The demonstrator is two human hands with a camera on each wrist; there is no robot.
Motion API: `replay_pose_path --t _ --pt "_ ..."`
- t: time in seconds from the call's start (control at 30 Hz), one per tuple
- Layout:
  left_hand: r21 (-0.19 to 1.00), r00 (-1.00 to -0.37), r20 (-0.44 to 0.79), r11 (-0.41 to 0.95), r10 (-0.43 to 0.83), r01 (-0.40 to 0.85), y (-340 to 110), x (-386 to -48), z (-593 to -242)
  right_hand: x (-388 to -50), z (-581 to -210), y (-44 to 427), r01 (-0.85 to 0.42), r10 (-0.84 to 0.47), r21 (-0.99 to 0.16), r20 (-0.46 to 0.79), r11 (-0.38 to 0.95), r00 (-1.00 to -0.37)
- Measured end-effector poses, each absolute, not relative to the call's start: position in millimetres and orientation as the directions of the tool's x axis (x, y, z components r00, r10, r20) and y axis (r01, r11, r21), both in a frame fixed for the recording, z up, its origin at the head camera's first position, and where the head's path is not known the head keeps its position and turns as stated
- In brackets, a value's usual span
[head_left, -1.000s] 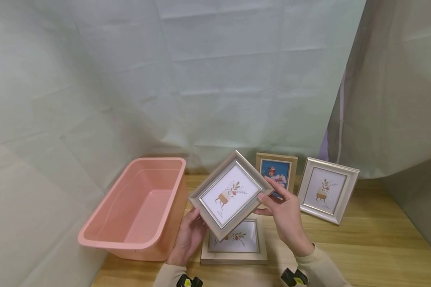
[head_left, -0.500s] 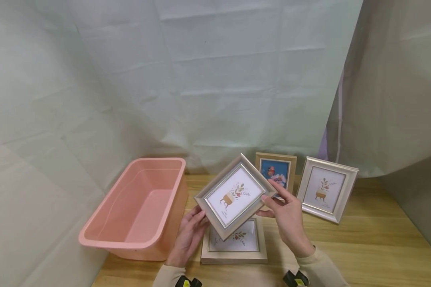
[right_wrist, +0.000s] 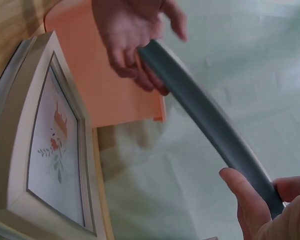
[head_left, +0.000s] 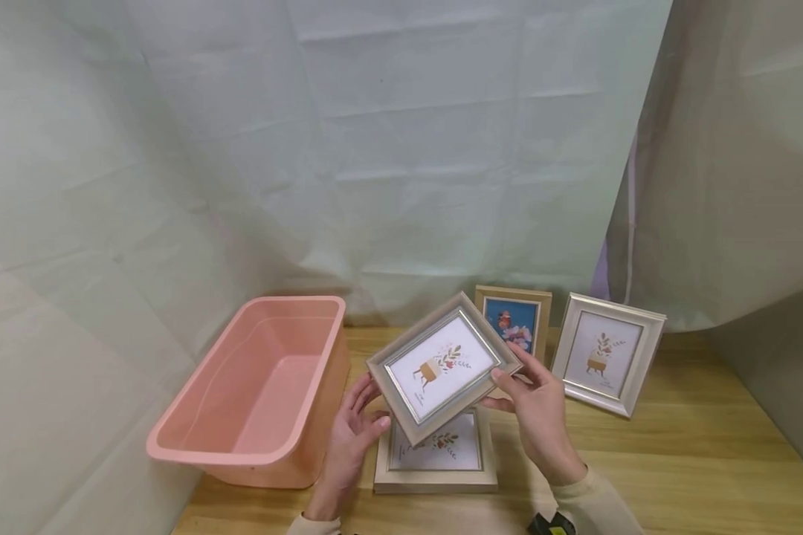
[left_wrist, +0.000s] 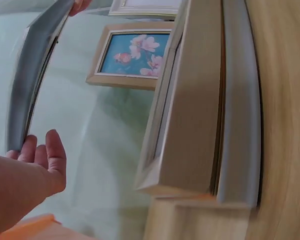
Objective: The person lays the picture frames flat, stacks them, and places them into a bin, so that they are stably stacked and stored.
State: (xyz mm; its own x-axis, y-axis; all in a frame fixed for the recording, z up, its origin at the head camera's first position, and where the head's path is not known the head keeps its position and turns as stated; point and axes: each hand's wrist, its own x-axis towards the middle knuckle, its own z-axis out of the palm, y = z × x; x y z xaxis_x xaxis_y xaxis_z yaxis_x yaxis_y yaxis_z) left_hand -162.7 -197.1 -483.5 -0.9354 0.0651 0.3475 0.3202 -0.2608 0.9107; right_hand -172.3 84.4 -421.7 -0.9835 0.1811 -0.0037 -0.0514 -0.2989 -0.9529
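A silver-beige picture frame (head_left: 440,364) with a plant print is held tilted in the air, its front toward the head camera. My right hand (head_left: 538,412) pinches its right corner, thumb on the front and fingers behind. My left hand (head_left: 355,442) is at its left corner, with fingertips against the edge and back and the thumb standing away; the left wrist view shows those fingers (left_wrist: 55,155) fairly straight. Below lies a stack of picture frames (head_left: 435,479), the top one face up with a similar print and partly covered by the held frame.
A pink plastic tub (head_left: 294,379) stands on the wooden table (head_left: 696,438) at the left. Behind my right hand stand a gold frame (head_left: 515,319) with a blue flower picture and a silver-white frame (head_left: 605,353) with a plant print. Pale cloth (head_left: 428,148) hangs behind.
The held picture frame has shifted slightly right and turned a little. My left thumb has come off its front, while my right hand has kept its pinch.
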Motion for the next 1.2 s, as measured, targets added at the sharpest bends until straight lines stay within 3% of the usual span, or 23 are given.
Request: replay_pose_path --t 0.17,0.37,0.47,0.83,1.2 --pt "0.902 -0.896 0.431 -0.052 0.11 0.428 -199.6 -152.2 -481.4 -171.2 -424.6 90.3 -0.033 0.143 -0.97 -0.001 -0.241 -0.99" --pt "0.825 -0.921 0.363 0.41 0.141 0.388 -202.3 -139.2 -479.4 -164.7 -425.9 99.8 0.016 0.053 -0.996 -0.021 -0.087 -0.998" --pt "0.755 -0.922 0.358 0.537 0.144 0.377 -201.9 -136.5 -478.9 -159.8 -428.1 102.2 0.031 -0.01 -0.999 -0.031 -0.041 -0.999" --pt "0.831 -0.952 0.294 0.467 0.091 0.301 -207.5 -133.5 -480.0 -152.2 -446.1 103.0 -0.029 -0.191 -0.998 0.019 0.048 -0.981" --pt "0.766 -0.945 0.301 0.558 0.126 0.319 -214.4 -133.6 -489.9 -145.7 -462.6 99.4 -0.068 -0.117 -0.984 0.049 0.164 -0.992"
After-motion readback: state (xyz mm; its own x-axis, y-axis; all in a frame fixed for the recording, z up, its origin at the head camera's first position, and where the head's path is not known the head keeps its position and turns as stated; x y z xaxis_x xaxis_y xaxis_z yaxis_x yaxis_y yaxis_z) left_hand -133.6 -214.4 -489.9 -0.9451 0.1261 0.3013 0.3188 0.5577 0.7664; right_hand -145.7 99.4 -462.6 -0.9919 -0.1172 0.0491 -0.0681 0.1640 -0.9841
